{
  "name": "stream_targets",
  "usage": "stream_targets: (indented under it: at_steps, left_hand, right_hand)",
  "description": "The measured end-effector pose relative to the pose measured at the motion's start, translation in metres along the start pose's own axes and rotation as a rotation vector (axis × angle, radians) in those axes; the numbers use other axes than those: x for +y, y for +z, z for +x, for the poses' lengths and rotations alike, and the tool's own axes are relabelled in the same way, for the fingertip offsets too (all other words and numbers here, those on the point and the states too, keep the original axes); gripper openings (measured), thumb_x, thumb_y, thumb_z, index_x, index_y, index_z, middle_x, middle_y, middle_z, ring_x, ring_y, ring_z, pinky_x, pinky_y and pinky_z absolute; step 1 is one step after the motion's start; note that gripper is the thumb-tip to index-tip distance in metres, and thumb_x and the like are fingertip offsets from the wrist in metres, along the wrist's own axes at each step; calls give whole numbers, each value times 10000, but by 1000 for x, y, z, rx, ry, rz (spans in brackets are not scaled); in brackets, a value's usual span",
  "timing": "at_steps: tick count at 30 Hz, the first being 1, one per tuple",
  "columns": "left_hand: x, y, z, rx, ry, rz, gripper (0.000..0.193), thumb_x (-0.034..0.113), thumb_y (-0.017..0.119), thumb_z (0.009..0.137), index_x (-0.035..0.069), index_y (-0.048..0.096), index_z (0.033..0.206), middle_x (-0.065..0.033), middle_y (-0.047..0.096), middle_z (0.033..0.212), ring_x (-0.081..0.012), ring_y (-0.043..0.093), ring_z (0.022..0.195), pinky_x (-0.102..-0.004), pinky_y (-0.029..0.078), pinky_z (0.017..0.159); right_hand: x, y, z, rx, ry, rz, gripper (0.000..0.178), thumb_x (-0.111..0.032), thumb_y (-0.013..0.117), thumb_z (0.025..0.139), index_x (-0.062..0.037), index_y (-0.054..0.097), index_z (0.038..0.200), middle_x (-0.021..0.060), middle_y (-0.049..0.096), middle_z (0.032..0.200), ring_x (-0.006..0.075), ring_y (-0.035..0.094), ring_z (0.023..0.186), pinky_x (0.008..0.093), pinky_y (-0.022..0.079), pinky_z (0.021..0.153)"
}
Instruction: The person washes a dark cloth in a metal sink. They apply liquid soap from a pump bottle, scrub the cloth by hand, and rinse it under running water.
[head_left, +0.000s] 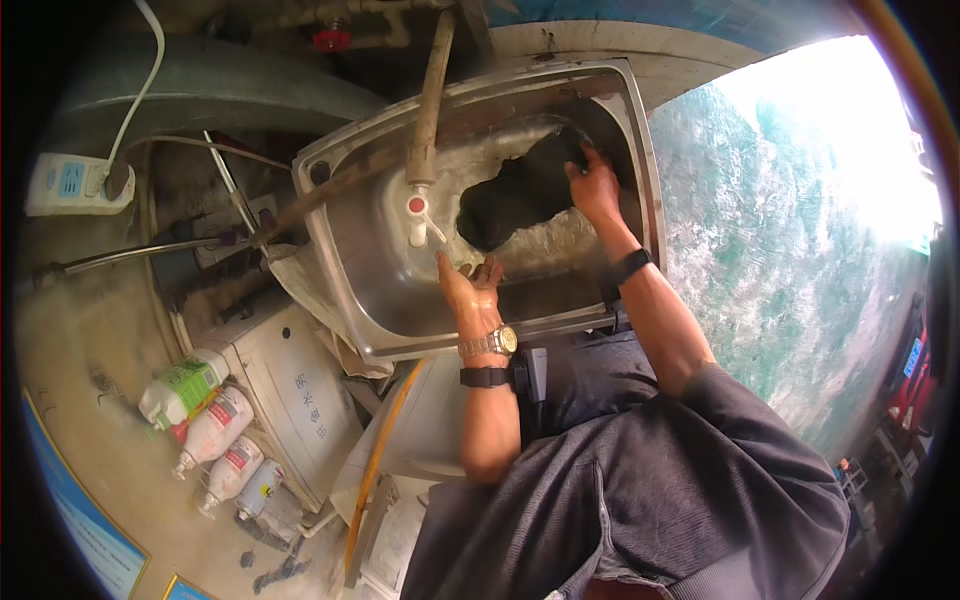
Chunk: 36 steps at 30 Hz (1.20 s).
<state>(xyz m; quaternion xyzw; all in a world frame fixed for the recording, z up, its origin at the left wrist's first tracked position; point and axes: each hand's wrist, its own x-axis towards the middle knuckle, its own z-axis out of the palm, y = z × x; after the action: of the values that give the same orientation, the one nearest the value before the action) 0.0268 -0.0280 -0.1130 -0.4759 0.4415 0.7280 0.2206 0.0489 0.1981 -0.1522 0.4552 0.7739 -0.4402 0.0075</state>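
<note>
Dark shirt [640, 470] nearest, the right grip [597, 188] holds a black cloth-like item [525, 190].

Harsh white glare upper right, dimmer left.

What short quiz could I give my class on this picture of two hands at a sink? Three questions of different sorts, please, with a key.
1. True or false: the left hand has a metal watch at its wrist.

2. Multiple choice: what is in contact with the dark cloth in the sink?
A) Only the left hand
B) Only the right hand
C) Both hands

3. Fill in the missing word: the round cap on top of the white tap is coloured ____.

Key:
1. True
2. B
3. Red
</note>
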Motion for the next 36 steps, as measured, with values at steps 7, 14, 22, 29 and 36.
stream_targets:
  at_steps: [7, 14, 22, 29, 36]
  left_hand:
    - [-4, 5, 1, 113, -23, 113, 699, 474, 504, 931, 39, 232, 1406, -230, 276, 1371, -411, 481, 1118, -539, 514, 811]
    - [-12, -1, 34, 86, -131, 78, 773, 608, 560, 845, 73, 348, 1361, -168, 285, 1394, -389, 489, 1105, -557, 473, 830]
    - [-9, -3, 29, -270, 257, 222, 479, 357, 538, 926, 63, 462, 1296, -108, 563, 1176, -256, 583, 1001, -416, 535, 771]
    - [-23, -16, 3, -510, 233, 40, 457, 350, 417, 994, 54, 444, 1342, -92, 543, 1249, -209, 550, 1110, -339, 457, 960]
    - [-55, 36, -10, -1101, -258, -544, 471, 380, 461, 985, 18, 496, 1284, -53, 578, 1176, -159, 543, 1046, -292, 451, 911]
  right_hand:
    - [12, 60, -3, -247, -364, -903, 818, -471, 666, 808, -224, 280, 1486, 258, 113, 1540, 449, 74, 1424, 687, 162, 1050]
    - [2, 68, -9, 58, -176, -518, 695, -289, 727, 758, -149, 455, 1382, 250, 310, 1463, 415, 273, 1357, 479, 265, 1092]
    - [-22, 78, -62, -1044, 259, 443, 668, -65, 675, 719, 19, 471, 1349, 60, 607, 818, 114, 492, 613, 271, 402, 530]
    - [-72, 34, -123, -746, -148, 488, 327, -269, 686, 839, 43, 674, 935, 59, 672, 752, 117, 579, 642, 325, 503, 615]
    - [-72, 22, -99, -177, -114, -47, 381, -354, 693, 798, 25, 668, 836, 242, 630, 691, 323, 666, 644, 396, 496, 598]
